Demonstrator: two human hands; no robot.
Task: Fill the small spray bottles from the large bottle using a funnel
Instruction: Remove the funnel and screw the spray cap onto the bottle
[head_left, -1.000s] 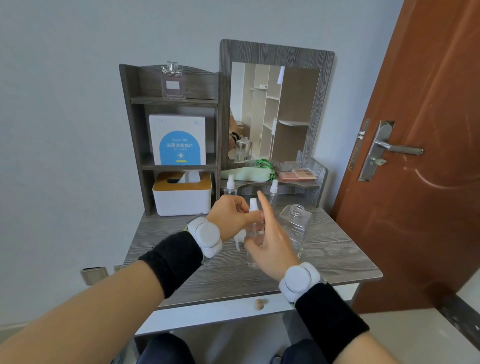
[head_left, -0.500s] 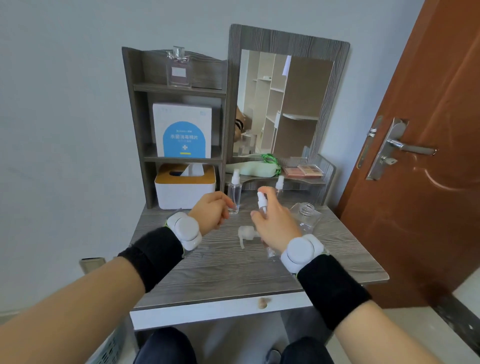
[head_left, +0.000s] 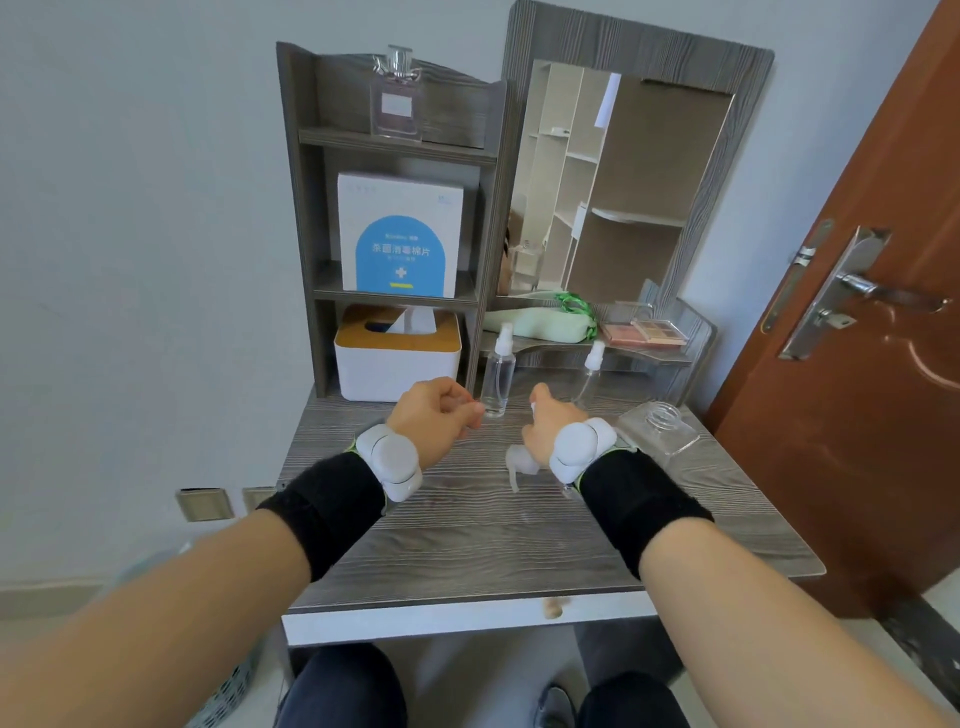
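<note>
My right hand (head_left: 553, 423) is closed around a small clear spray bottle; its white nozzle (head_left: 534, 408) pokes out above my fingers and its base shows below my wrist. A white funnel (head_left: 519, 461) lies on the desk just left of that hand. My left hand (head_left: 436, 415) is curled shut with nothing in it, its fingertips right next to another small spray bottle (head_left: 497, 375) that stands upright. A third small spray bottle (head_left: 589, 375) stands behind my right hand. The large clear bottle (head_left: 662, 434), with its neck uncapped, sits to the right of my right wrist.
The grey wooden desk (head_left: 467, 545) holds a shelf unit with a white tissue box (head_left: 397, 358), a blue-and-white box (head_left: 400, 239) and a perfume bottle (head_left: 396, 98). A mirror (head_left: 623, 182) stands behind, with a green pouch (head_left: 540, 325) and a makeup palette (head_left: 647, 332) below it. A brown door (head_left: 857, 338) is close on the right.
My hands have come apart: the left let go of the bottle's top and drew left. The right hand keeps hold of the small spray bottle and has moved it slightly back.
</note>
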